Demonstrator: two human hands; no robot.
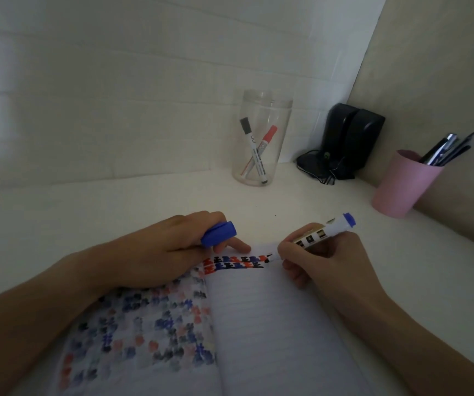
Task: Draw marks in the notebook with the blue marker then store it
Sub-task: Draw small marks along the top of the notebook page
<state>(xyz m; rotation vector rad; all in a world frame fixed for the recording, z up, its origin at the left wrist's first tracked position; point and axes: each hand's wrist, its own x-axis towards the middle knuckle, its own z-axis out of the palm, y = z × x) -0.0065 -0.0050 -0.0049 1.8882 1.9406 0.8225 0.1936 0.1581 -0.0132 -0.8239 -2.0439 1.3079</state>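
the right hand (315, 258) has its fingers closed tight round the blue marker (320, 234), tip down at the end of the top row of marks on the notebook (273, 324), while the left hand (158, 250) is curled shut on the blue cap (219, 233) and rests on the page. drawing looks under way, with two rows filled; capping the marker and storing it, likely in the clear jar (261, 138) well beyond, is left.

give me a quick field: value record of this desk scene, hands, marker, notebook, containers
left hand: holds blue cap, rests on notebook
right hand: grips blue marker, tip at top rows of marks
clear jar: black and red markers inside
pink cup: pens, far right
task stage: drawing, marker not stored
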